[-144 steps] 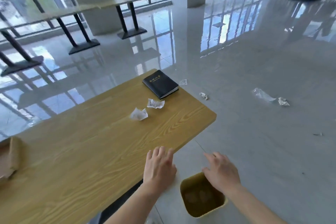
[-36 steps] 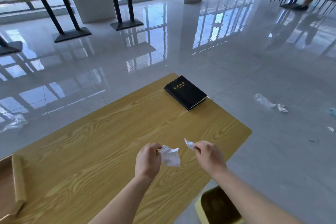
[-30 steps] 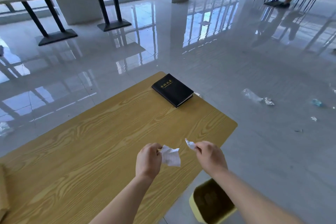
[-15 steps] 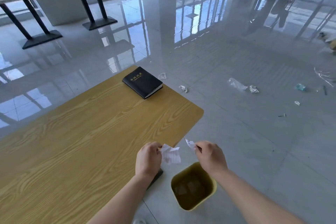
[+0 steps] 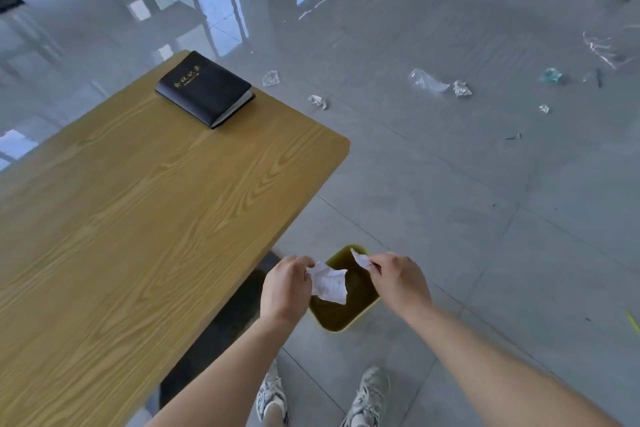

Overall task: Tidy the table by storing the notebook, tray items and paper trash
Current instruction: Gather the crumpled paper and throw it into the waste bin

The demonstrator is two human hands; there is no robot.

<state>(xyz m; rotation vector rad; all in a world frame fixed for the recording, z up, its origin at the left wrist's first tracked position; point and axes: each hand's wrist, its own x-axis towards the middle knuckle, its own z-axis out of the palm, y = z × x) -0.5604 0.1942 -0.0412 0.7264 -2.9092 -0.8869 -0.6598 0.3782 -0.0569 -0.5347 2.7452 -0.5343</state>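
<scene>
My left hand (image 5: 285,288) pinches a crumpled sheet of lined white paper (image 5: 329,283). A smaller white paper scrap (image 5: 360,258) sticks up from my right hand (image 5: 398,282), which is closed on it. Both hands hover right above a yellow-green waste bin (image 5: 341,317) standing on the floor beside the table's near right corner. A black notebook (image 5: 205,88) with gold lettering lies closed at the far corner of the wooden table (image 5: 138,218).
Crumpled paper (image 5: 318,101) and clear plastic wrap (image 5: 427,81) litter the grey tiled floor to the right of the table, with more bits farther right. My two shoes (image 5: 367,395) stand just behind the bin. Black table bases stand at the far left.
Both hands, each holding its paper, have swung right off the tabletop and now hang over the bin. The view has tilted down toward the floor.
</scene>
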